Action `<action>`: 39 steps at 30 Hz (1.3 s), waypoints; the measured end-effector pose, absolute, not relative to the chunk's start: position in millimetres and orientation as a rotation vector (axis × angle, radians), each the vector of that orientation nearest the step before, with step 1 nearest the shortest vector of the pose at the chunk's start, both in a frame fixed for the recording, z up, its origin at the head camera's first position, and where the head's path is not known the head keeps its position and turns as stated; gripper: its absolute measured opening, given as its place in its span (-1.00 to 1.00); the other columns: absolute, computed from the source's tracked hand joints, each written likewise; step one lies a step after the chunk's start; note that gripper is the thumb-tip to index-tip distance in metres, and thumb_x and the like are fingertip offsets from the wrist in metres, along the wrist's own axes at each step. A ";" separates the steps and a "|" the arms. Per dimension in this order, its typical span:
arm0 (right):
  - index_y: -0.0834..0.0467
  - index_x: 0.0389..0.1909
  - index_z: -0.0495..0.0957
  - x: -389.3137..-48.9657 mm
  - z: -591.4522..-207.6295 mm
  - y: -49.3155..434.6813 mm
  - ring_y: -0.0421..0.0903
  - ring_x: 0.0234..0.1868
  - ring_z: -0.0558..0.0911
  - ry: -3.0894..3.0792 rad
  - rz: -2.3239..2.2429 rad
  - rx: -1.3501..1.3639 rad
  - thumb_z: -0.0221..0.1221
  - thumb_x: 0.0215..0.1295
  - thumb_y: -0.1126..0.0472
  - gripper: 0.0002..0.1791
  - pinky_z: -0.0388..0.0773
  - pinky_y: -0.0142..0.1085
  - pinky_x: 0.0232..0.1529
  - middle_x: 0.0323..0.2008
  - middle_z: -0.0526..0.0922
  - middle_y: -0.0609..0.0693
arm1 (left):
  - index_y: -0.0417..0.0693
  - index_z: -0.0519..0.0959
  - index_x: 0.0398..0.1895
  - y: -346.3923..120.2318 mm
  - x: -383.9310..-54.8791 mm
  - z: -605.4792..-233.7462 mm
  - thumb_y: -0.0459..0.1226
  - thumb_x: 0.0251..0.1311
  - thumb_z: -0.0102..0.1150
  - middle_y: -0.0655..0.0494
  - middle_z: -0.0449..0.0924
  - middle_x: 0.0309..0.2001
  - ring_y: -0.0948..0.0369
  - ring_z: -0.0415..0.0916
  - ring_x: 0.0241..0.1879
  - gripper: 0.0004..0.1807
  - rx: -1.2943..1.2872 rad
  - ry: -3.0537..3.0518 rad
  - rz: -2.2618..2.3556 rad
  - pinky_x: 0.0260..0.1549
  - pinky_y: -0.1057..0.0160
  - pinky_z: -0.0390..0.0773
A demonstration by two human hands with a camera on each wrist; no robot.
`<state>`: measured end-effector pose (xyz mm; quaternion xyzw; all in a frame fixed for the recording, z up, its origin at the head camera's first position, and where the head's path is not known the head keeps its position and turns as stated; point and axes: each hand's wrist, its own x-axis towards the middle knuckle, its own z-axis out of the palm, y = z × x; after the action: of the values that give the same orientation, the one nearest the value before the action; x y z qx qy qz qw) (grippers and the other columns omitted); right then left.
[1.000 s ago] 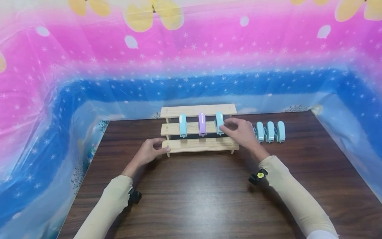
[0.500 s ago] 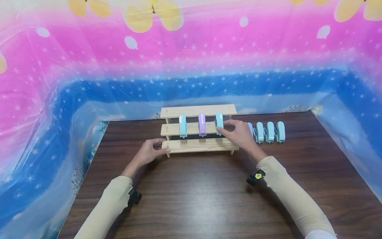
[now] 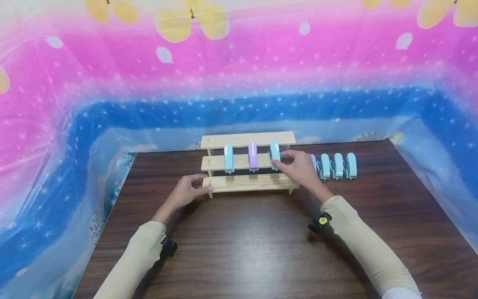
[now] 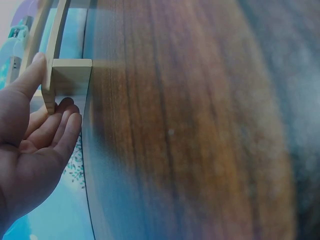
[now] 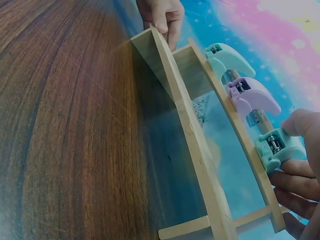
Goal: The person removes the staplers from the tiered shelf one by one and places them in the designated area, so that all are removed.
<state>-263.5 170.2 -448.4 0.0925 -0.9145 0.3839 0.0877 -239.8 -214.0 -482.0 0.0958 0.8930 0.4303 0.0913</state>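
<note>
A three-tier wooden display rack (image 3: 250,182) stands on the table. On its middle tier are a light blue hole punch (image 3: 228,158), a purple hole punch (image 3: 252,156) and, at the right, another light blue hole punch (image 3: 274,154). My right hand (image 3: 300,168) holds this right one between thumb and fingers; the right wrist view shows its spring mechanism (image 5: 275,144). My left hand (image 3: 184,191) grips the left end of the bottom tier. In the left wrist view the thumb (image 4: 32,75) lies on one face of the board, with the fingers behind it.
Right of the rack, several more hole punches (image 3: 337,166) stand in a row on the dark wooden table (image 3: 246,241); a bluish-purple one (image 3: 313,158) is partly hidden by my right hand. A patterned cloth (image 3: 239,99) hangs behind the table.
My right hand has shifted slightly left and down at the right light blue hole punch, uncovering part of the bluish-purple one. My left hand stays on the rack.
</note>
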 end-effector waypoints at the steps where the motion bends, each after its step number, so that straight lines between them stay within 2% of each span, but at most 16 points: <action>1: 0.14 -0.02 0.73 -263.3 -448.3 170.6 0.03 -0.10 0.69 -2.725 1.142 0.271 0.36 0.25 -0.25 -0.45 0.59 -0.02 -0.08 -0.11 0.77 0.06 | -0.22 0.50 0.35 -213.7 -239.8 -482.0 -0.02 0.29 0.39 -0.18 0.65 0.14 -0.02 0.65 0.08 -0.32 0.286 2.653 1.280 -0.02 0.01 0.67; 15: 0.12 -0.06 0.75 -259.4 -447.3 182.7 0.04 -0.09 0.71 -2.684 1.163 0.211 0.38 0.21 -0.25 -0.47 0.60 -0.03 -0.09 -0.10 0.78 0.07 | -0.23 0.50 0.34 -212.1 -239.5 -483.4 -0.02 0.29 0.39 -0.17 0.67 0.10 0.01 0.66 0.04 -0.32 0.300 2.656 1.282 -0.04 0.03 0.67; 21: 0.14 -0.08 0.76 -253.3 -441.1 189.5 0.02 -0.22 0.78 -2.618 1.191 0.247 0.39 0.23 -0.20 -0.51 0.63 -0.13 -0.29 -0.18 0.80 0.09 | -0.23 0.49 0.36 -213.1 -239.2 -482.8 -0.01 0.28 0.39 -0.17 0.67 0.10 0.01 0.66 0.04 -0.30 0.296 2.657 1.278 -0.05 0.03 0.67; 29: 0.12 -0.09 0.76 -250.2 -433.7 201.8 -0.02 -0.26 0.73 -2.580 1.170 0.222 0.38 0.24 -0.20 -0.52 0.58 -0.17 -0.29 -0.24 0.80 0.04 | -0.22 0.49 0.36 -215.0 -239.7 -482.3 0.00 0.28 0.39 -0.16 0.67 0.11 0.01 0.66 0.04 -0.30 0.309 2.657 1.279 -0.03 0.00 0.67; 34: 0.09 -0.09 0.77 -248.2 -431.8 208.5 -0.03 -0.32 0.66 -2.561 1.144 0.206 0.38 0.24 -0.21 -0.54 0.53 -0.18 -0.39 -0.28 0.79 0.01 | -0.20 0.51 0.34 -214.4 -240.4 -482.0 -0.01 0.28 0.39 -0.15 0.68 0.08 0.02 0.67 0.01 -0.32 0.307 2.657 1.279 -0.07 0.02 0.68; 39: 0.12 -0.07 0.76 -246.0 -428.8 215.1 0.00 -0.33 0.62 -2.564 1.141 0.204 0.37 0.25 -0.20 -0.52 0.50 -0.17 -0.39 -0.24 0.79 0.05 | -0.20 0.50 0.36 -214.2 -239.9 -481.6 0.00 0.28 0.40 -0.15 0.68 0.08 0.01 0.67 0.02 -0.30 0.294 2.661 1.269 -0.05 0.00 0.67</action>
<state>-246.0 215.1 -428.8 0.0715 -0.8991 0.3999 0.1630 -239.9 -214.2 -481.6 0.0989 0.8945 0.4267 0.0891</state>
